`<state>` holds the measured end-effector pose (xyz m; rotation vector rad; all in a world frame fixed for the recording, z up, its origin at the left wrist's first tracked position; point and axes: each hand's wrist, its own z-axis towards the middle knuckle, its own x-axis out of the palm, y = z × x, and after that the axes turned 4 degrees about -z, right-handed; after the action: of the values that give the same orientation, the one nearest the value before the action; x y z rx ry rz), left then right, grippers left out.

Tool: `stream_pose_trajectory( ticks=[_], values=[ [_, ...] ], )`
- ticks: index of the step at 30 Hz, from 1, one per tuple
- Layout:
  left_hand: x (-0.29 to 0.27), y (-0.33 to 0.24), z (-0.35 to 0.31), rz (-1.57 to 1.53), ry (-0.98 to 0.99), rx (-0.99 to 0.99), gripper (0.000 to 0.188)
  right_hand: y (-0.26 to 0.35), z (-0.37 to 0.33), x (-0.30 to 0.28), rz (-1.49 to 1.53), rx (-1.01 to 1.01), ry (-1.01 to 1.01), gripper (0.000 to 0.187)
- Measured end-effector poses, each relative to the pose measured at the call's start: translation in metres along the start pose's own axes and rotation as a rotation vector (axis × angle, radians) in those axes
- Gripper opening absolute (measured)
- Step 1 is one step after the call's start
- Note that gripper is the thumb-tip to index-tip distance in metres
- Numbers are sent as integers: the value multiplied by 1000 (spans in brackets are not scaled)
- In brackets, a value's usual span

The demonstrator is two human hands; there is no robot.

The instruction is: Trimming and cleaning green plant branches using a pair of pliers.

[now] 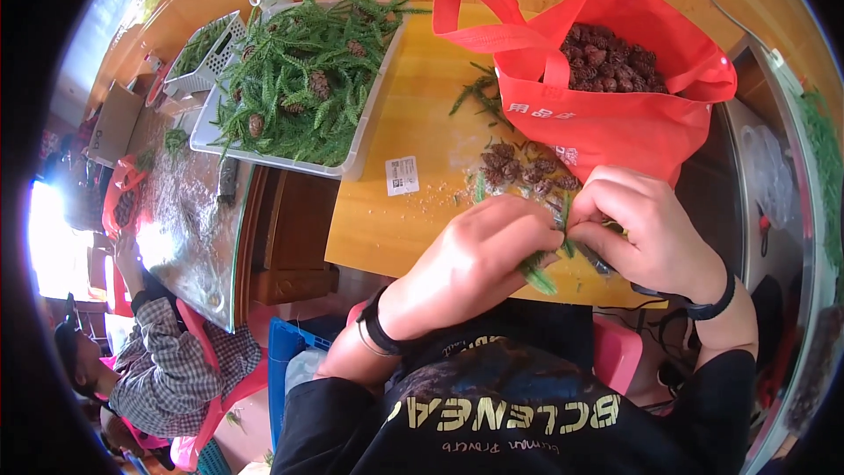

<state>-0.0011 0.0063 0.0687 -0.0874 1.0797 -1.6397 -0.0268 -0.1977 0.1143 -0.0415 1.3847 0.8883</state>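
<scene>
Over the near part of the yellow table (356, 233), both of my hands are close together on a green artificial pine sprig (538, 275). My left hand (488, 246) is closed round it, and its needles stick out below the fingers. My right hand (637, 224) pinches the sprig beside the left fingertips; the exact grip point is partly hidden. A small pile of brown pine cones (501, 167) lies just beyond my hands. Behind the pile stands a red bag (607, 127) filled with more pine cones (607, 57). Loose green sprigs (482, 92) lie left of the bag.
A white bin (356, 154) heaped with green sprigs and cones stands at the table's far left. Near it lie a white label (402, 176) and scattered crumbs. On the left, another person (176, 361) in a checked shirt works at a glass-topped table (189, 211).
</scene>
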Motion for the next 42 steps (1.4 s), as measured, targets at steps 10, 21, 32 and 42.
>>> stream_pose_trajectory(
  ticks=[10,21,32,42],
  values=[
    [-4,22,-11,-1117,101,-501,28,5,9,-3,-220,-441,-238,18],
    [-2,13,-7,-813,84,-393,28,13,8,-9,-274,-367,-170,18],
    [-3,17,-10,-1011,24,-423,32,10,1,-12,-138,-232,-37,36],
    [-3,22,-14,-1245,114,-488,30,3,5,-9,-145,-405,-96,34]
  ],
)
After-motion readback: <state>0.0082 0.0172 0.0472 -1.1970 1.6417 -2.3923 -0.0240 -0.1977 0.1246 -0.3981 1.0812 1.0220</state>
